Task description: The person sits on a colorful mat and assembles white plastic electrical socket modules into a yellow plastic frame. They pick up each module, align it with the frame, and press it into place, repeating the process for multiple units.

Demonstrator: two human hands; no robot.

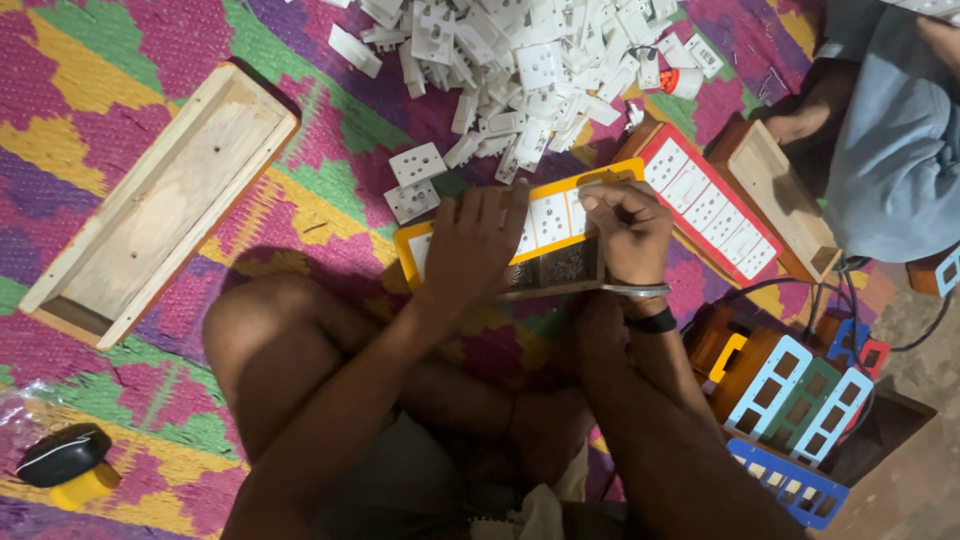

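Person sits cross-legged on a woven multicolour mat, working on a yellow-framed rectangular switch board with white socket modules resting over the knees, centre of view. Left hand lies flat and mostly open, fingers spread, pressing on the board's left half to steady it. Right hand is curled almost closed, fingertips pinched at the board's far right edge; whether it holds a small part I cannot tell. To do this well, judging from the pose: keep the board pinned level with the flat hand, seat the module squarely in its cutout, press evenly. Far side: loose heap of white plastic switch and socket pieces. Left: empty shallow wooden box. Right: red-framed board on a wooden box, another person's leg beyond. Near right: stack of coloured empty frames.
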